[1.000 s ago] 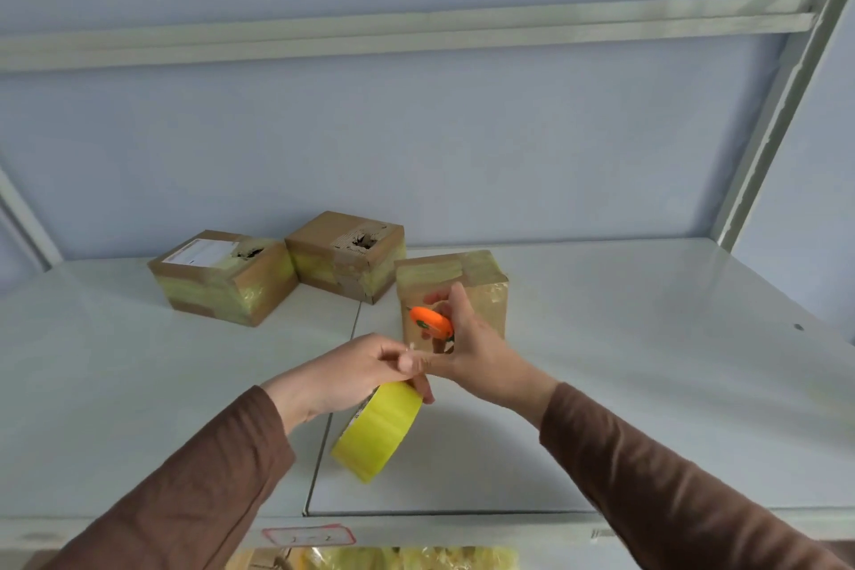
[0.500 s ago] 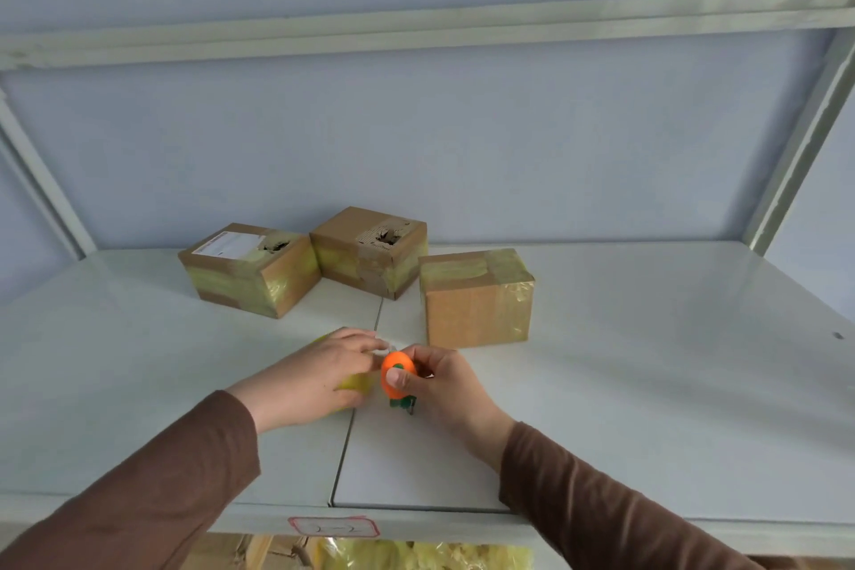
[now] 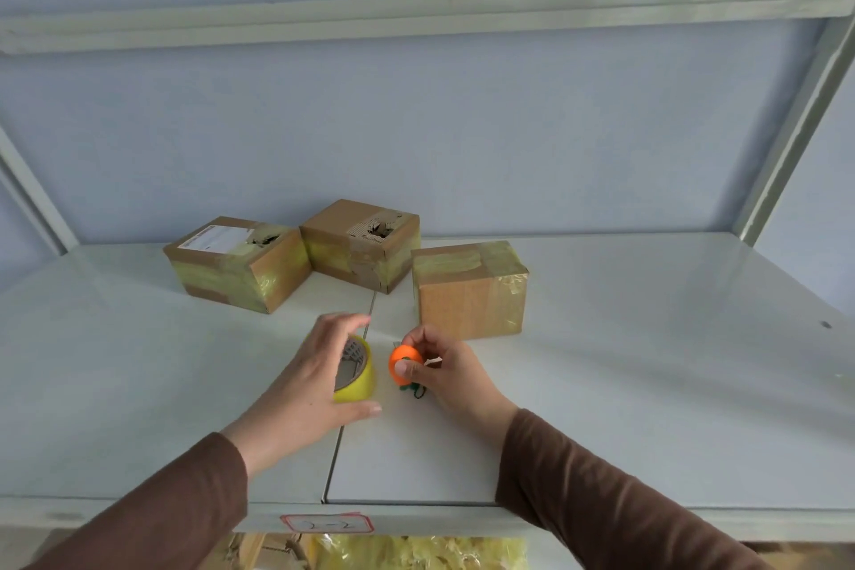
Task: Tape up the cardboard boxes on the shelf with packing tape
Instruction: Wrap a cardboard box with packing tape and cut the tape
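- The left hand (image 3: 309, 377) has a wide grip: fingers spread and lightly curved over the yellow roll of packing tape (image 3: 355, 371), thumb stretched out along the shelf just in front of it. The palm covers the roll's left side; whether the fingers press on it cannot be told.
- The roll rests on the white metal shelf (image 3: 647, 384), tilted, with its cardboard core facing up and to the right.
- The right hand (image 3: 444, 373) has a narrow grip: thumb and curled fingers pinch a small round orange cutter (image 3: 403, 361), with a bit of dark green showing beneath it. The hand sits low, close to the shelf surface, just right of the roll.
- Both forearms in brown sleeves (image 3: 601, 500) reach forward from the bottom corners, the wrists angled inward towards each other.
- Three brown cardboard boxes stand at the back of the shelf, all banded with yellowish tape: the left box with a white label (image 3: 238, 262), the middle box with a torn hole in its top (image 3: 363, 243) touching it, and the right box (image 3: 469, 289) nearest the right hand.
- A red-bordered label (image 3: 326, 523) sticks to the shelf's front edge.
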The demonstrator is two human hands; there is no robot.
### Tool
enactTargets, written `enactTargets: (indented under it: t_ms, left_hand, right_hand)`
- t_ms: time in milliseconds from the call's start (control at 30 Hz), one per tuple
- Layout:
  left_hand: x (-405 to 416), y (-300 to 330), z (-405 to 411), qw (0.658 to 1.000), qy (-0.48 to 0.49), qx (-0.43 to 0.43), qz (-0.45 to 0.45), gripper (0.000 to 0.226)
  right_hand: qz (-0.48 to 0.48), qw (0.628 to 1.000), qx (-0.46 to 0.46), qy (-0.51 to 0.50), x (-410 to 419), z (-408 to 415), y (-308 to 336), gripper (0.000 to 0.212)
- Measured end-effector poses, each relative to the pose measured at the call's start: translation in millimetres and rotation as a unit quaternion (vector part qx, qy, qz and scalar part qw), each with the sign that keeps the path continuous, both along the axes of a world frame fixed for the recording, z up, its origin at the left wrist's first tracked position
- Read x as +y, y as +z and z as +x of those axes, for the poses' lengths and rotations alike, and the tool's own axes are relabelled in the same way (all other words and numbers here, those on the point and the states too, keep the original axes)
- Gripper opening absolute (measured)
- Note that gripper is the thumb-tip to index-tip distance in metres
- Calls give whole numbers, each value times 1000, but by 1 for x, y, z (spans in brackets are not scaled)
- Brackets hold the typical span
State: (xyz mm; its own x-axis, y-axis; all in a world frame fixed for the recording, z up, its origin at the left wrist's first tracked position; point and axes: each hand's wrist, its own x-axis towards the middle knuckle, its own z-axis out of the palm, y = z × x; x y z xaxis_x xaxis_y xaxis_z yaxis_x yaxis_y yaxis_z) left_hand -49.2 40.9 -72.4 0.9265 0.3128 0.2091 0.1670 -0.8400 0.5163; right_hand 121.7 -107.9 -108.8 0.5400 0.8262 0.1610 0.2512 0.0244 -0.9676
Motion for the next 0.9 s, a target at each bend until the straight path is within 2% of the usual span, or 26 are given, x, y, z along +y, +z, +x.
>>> enactTargets:
  t_ms: [33,100,167,267,400,600,700,800,900]
  left_hand:
    - [-2,-5,0,998,47,-36,28,78]
    - [-3,-12,2,991,94,-51,86,53]
    - [2,-15,5,989,53,-32,134,43]
    - [9,-14,5,992,-5,-18,121,43]
    - [20,-15,3,995,-50,-22,78,13]
    - [30,-1,5,994,-82,63,40,18]
    - [27,12,10,991,-68,102,55,37]
    - [20,27,19,996,-38,73,25,58]
    - [8,40,42,999,-40,2,22,49]
  right_hand:
    - [2,1000,0,0,0,1,0,19]
    - [4,1000,0,0,1,3,0,20]
    - [11,1000,7,4,2,4,-1,20]
    - [18,1000,21,11,4,4,-2,20]
    - [21,999,26,24,6,6,1,20]
    - [-23,997,50,61,4,4,11,15]
    - [-66,996,-57,16,-4,7,19,15]
    - [-36,984,-164,-55,-23,17,32,18]
    - [57,949,-259,-169,-48,37,46,7]
